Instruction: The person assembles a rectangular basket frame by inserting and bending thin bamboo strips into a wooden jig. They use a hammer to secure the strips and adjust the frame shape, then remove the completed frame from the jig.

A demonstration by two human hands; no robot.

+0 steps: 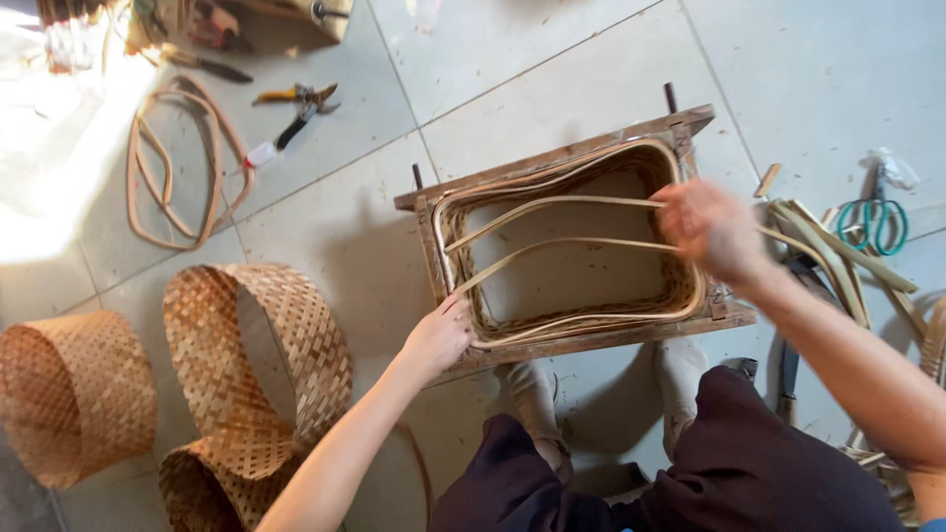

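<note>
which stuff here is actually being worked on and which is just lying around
In hand:
- wooden frame with a woven basket inside it
- bent cane strips across the opening
- left hand on the frame's near corner
- right hand on the strip ends

Lying about:
- woven sleeves on the floor
- cane loop
- pruning shears
- green scissors
- loose strips

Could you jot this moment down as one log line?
left hand: on basket rim | right hand: blurred, gripping bamboo strips | basket: inside wooden frame | woven sleeves: on floor
</note>
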